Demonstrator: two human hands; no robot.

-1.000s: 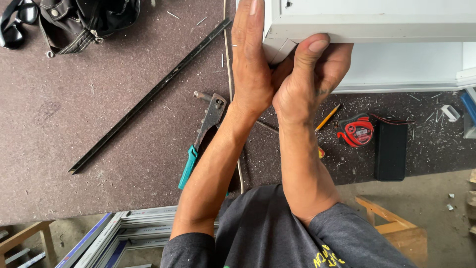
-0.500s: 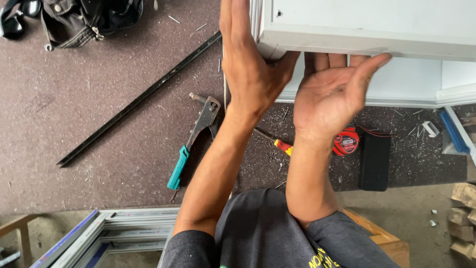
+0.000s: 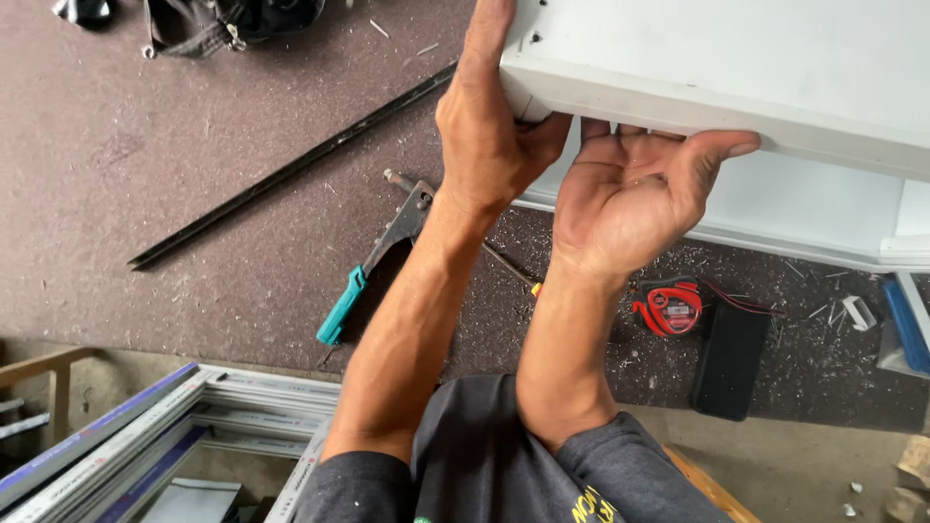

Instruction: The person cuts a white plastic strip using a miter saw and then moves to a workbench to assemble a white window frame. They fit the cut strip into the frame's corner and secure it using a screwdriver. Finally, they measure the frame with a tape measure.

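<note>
A dark brown worktop (image 3: 174, 145), scuffed and flecked with pale shavings, fills most of the view. Beyond its near edge lies a bare concrete floor (image 3: 804, 465). At the near left, white window frames (image 3: 184, 426) with a purple edge strip are stacked, beside a wooden rail (image 3: 39, 368). A wooden piece (image 3: 707, 484) shows at the near right. The light is soft and even.
</note>
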